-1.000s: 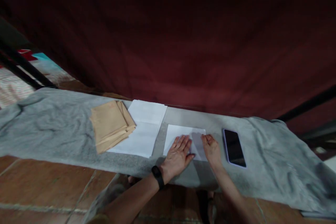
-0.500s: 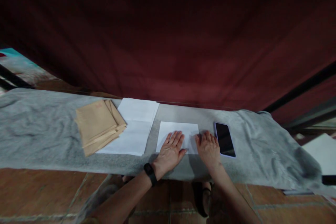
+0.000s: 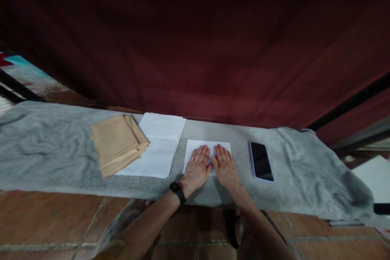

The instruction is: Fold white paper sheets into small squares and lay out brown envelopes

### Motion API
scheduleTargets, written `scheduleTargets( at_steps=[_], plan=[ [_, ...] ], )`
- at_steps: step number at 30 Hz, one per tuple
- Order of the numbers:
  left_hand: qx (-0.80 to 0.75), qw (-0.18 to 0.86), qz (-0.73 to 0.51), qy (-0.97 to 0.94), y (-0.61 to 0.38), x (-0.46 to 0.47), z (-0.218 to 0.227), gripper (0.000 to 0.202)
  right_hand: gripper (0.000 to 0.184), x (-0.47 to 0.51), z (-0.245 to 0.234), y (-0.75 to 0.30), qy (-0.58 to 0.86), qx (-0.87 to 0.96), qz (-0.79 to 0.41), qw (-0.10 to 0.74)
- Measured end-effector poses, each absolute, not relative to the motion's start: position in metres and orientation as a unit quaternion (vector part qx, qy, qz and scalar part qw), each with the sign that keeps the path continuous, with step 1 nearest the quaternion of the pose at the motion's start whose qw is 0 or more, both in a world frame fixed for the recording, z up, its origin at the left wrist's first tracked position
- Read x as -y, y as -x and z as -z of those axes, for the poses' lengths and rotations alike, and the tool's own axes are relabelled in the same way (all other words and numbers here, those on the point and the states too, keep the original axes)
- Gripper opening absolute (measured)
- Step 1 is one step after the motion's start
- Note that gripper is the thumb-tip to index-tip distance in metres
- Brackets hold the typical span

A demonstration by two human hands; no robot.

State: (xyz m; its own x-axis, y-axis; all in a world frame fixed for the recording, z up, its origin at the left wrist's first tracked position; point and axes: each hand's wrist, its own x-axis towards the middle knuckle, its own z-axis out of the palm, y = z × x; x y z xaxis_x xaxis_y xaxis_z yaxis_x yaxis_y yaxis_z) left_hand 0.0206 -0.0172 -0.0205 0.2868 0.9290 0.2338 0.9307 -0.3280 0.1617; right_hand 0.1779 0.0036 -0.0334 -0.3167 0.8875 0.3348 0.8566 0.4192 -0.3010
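Note:
A small white sheet of paper (image 3: 191,145), perhaps folded, lies flat on the grey cloth (image 3: 210,131) in front of me. My left hand (image 3: 196,169) rests palm down on its left half, fingers stretched out, a black band on the wrist. Beside it, my right hand (image 3: 224,167) lies flat over the right half, with the two thumbs close together. Neither hand grips anything. Both cover much of the paper's middle and lower edge.
Left of the hands is a stack of larger white sheets (image 3: 161,144), partly under a pile of brown envelopes (image 3: 115,138). A phone (image 3: 261,161) lies to the right. A dark red curtain (image 3: 195,69) hangs behind, and a tiled floor (image 3: 48,219) shows below.
My right hand has slid left from the paper's right edge onto the sheet, closer to my left hand. The left hand stays flat on the paper.

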Motion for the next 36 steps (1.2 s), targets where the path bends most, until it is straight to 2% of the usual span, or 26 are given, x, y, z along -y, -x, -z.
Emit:
scheduleTargets(
  at_steps=[6,10,16,22,28,30,36],
  plan=[
    [0.639,0.026,0.13,0.758,-0.001,0.021,0.019,0.064,0.053,-0.005,0.033,-0.192,0.577,0.771,-0.017,0.267],
    [0.652,0.035,0.124,0.747,0.006,0.023,0.019,0.067,0.048,-0.012,0.019,-0.206,0.635,0.716,-0.054,0.285],
    [0.653,0.034,0.123,0.747,0.005,0.023,0.019,0.068,0.039,-0.02,0.013,-0.218,0.672,0.618,-0.205,0.353],
    [0.63,0.009,0.149,0.762,0.001,0.024,0.012,0.066,0.041,-0.036,0.013,-0.223,0.638,0.563,-0.333,0.406],
    [0.543,-0.047,0.173,0.82,-0.026,0.037,-0.002,0.085,0.043,-0.032,-0.005,-0.218,0.571,0.494,-0.453,0.474],
    [0.548,-0.051,0.172,0.817,-0.034,0.038,-0.003,0.085,0.041,-0.03,-0.009,-0.216,0.547,0.471,-0.486,0.493],
    [0.556,-0.059,0.163,0.813,-0.037,0.031,0.006,0.074,0.037,-0.035,-0.001,-0.221,0.558,0.492,-0.441,0.503]
  ],
)
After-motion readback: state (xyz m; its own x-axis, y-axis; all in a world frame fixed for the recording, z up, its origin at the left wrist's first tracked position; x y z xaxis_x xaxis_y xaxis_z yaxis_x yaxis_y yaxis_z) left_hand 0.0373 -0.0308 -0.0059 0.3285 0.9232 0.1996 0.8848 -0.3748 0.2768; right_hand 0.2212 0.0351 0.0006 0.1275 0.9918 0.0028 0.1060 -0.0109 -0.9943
